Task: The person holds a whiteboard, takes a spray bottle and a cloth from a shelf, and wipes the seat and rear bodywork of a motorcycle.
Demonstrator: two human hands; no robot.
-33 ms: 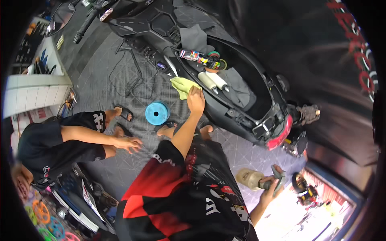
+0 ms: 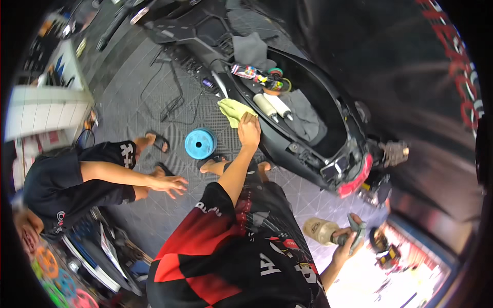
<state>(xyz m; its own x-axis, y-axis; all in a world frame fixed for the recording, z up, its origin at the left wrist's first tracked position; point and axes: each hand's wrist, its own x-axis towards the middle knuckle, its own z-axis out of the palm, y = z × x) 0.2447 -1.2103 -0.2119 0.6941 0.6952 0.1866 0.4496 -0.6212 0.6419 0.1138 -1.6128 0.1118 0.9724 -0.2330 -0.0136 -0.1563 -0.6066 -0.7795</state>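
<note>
My left hand (image 2: 250, 129) is closed on a yellow-green cloth (image 2: 233, 111), which lies against the near side of a black scooter (image 2: 303, 165). At the lower right my right hand (image 2: 345, 249) grips the grey trigger head of a spray bottle (image 2: 318, 230). The bottle has a pale, see-through body and is tilted on its side. Inside the scooter's open storage well (image 2: 328, 110) are a colourful spray can (image 2: 255, 75), two white nozzle bottles (image 2: 265, 106) and grey cloths (image 2: 303, 115).
A blue round stool (image 2: 200, 143) stands on the patterned floor, with a black cable (image 2: 177, 97) beyond it. At the left a person in black (image 2: 61, 179) stretches out a hand (image 2: 172, 185). A dark curtain (image 2: 405, 102) hangs behind the scooter. Another motorcycle (image 2: 97, 251) is at lower left.
The view has shifted slightly. The other person's hand has moved a little to the right. Both my hands keep their hold on the cloth and the spray bottle.
</note>
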